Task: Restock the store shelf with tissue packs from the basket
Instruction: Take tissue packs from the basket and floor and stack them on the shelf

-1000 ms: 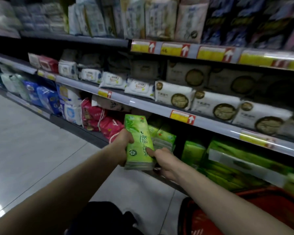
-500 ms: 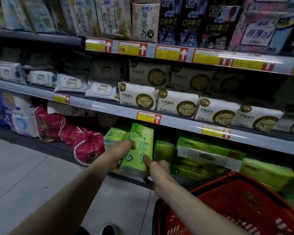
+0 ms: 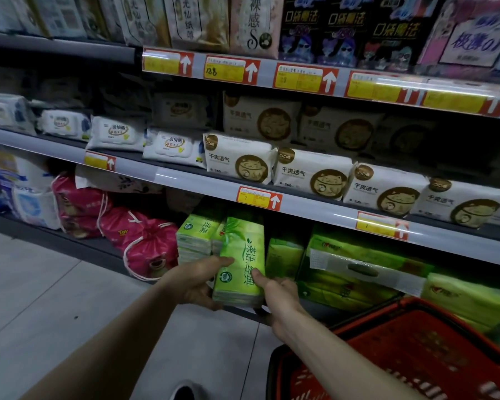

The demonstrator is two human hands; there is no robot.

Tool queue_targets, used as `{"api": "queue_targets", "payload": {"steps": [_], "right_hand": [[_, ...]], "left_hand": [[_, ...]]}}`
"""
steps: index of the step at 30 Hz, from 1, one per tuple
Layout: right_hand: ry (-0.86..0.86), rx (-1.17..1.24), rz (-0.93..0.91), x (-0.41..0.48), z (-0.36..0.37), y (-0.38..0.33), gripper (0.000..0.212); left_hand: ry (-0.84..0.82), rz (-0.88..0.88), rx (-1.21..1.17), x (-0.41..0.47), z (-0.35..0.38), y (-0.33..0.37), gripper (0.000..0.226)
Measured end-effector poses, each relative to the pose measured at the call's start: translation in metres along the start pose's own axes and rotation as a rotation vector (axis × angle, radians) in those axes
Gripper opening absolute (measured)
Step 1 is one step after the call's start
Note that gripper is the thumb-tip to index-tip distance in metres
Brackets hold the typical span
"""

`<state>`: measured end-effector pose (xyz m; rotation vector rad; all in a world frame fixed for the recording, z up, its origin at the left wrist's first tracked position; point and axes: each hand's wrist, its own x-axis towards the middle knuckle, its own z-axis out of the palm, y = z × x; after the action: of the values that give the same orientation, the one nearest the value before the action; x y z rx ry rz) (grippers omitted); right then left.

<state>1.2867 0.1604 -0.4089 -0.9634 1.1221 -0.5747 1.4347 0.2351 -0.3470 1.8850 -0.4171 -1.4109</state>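
Green tissue pack point(image 3: 240, 264) is upright at the front edge of the bottom shelf point(image 3: 93, 245), just beside a stack of similar packs point(image 3: 197, 235); cannot tell if it rests there yet. It looks light and soft, with a film wrap that is probably slick. Best held by its two long sides, low down.

Left hand point(image 3: 195, 285) grasps the left side, thumb across the front. Right hand point(image 3: 279, 294) grasps the lower right side, thumb on the label. Both arms reach forward and down. Red basket point(image 3: 416, 327) is near the right forearm.

Both hands, L hand point(image 3: 197, 280) & R hand point(image 3: 277, 293), grip upright green tissue pack point(image 3: 241, 264) at bottom shelf point(image 3: 78, 249) edge, red basket point(image 3: 416, 350) beside.
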Motion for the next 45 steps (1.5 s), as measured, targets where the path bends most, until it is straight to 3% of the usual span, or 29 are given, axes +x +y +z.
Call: {"api": "queue_targets", "payload": {"steps": [7, 10, 15, 22, 32, 42, 45], "right_hand": [[-0.042, 0.025, -0.014, 0.030, 0.017, -0.003, 0.044], [-0.129, -0.027, -0.067, 0.034, 0.022, -0.011, 0.029], [-0.165, -0.116, -0.169, 0.054, 0.032, -0.012, 0.047], [0.075, -0.297, -0.343, 0.070, 0.041, 0.002, 0.051], [0.176, -0.332, -0.417, 0.096, 0.047, -0.008, 0.045], [0.161, -0.376, -0.441, 0.116, 0.050, -0.013, 0.042], [0.155, -0.386, -0.440, 0.116, 0.050, -0.012, 0.039]], "left_hand": [[0.110, 0.081, -0.310, 0.022, -0.009, 0.001, 0.028], [0.193, 0.106, -0.458, 0.032, -0.010, 0.007, 0.036], [0.283, 0.134, -0.732, 0.049, -0.011, 0.013, 0.051], [0.357, 0.134, -0.896, 0.065, -0.009, 0.019, 0.031], [0.314, 0.190, -0.835, 0.071, -0.003, 0.028, 0.020], [0.278, 0.225, -0.753, 0.078, 0.006, 0.037, 0.022], [0.261, 0.233, -0.732, 0.078, 0.008, 0.038, 0.013]]}}
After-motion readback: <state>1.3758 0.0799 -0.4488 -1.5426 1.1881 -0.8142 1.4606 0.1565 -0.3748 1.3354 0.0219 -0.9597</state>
